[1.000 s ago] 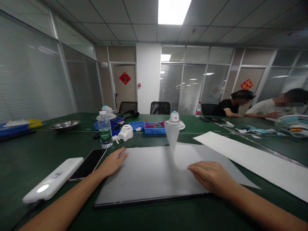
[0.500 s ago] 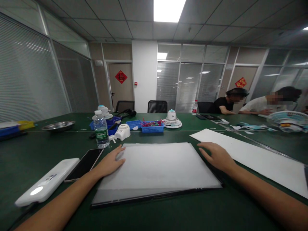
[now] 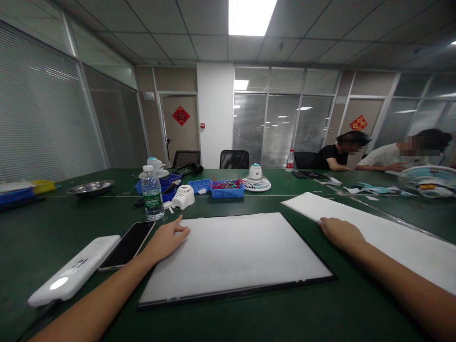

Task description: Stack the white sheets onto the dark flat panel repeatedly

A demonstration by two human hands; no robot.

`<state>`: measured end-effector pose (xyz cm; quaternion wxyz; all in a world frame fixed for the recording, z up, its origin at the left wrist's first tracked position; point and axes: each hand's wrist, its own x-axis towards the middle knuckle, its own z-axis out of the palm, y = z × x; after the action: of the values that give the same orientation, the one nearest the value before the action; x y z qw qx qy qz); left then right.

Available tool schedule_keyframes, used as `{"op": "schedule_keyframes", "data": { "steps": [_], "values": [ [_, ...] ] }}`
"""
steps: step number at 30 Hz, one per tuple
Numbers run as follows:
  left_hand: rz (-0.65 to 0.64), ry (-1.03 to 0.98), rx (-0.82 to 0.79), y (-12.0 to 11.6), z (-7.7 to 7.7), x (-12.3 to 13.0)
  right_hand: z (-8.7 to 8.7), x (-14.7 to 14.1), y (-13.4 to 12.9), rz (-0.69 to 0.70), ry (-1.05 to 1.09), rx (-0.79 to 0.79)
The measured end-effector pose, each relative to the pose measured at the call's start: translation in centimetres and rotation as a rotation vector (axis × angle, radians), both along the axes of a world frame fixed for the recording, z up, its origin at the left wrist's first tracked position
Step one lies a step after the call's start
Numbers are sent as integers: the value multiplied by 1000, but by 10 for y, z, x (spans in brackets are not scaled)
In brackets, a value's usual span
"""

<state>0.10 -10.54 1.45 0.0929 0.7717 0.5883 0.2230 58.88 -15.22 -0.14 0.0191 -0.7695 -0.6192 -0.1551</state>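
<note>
Right hand (image 3: 344, 232) has moved over to the long white sheet (image 3: 388, 240), which slants right across the counter (image 3: 213, 318). Its bent fingers meet the sheet's near edge; I can't tell if they grip. Left hand (image 3: 168, 241), loosely open, touches the flat panel (image 3: 235, 256).

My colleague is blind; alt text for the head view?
The left hand rests on a white panel at its left side; the right hand is at the edge of a white sheet. A phone and bottle sit left of the panel on the green table.
</note>
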Motion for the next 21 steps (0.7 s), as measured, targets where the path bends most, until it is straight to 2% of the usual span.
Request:
{"op": "schedule_keyframes", "data": {
  "steps": [4, 7, 9, 11, 14, 17, 21],
  "values": [
    [53, 15, 39, -2, 4, 2, 21, -24, -13, 8, -72, 48],
    [61, 33, 65, -1, 2, 1, 34, -54, -27, 67, -122, 97],
    [55, 45, 73, 0, 0, 0, 38, -82, -39, 209, -155, 156],
    [51, 46, 85, 1, -2, -1, 37, -114, -54, 438, -159, 218],
    [32, 24, 104, 1, -3, -1, 32, -157, -75, 748, -84, 195],
    [2, -10, 101, 0, -3, -1, 30, -187, -91, 891, 28, 80],
    [1, -42, 93, -1, -3, -1, 36, -198, -100, 1074, 182, -65]
  ]
}}
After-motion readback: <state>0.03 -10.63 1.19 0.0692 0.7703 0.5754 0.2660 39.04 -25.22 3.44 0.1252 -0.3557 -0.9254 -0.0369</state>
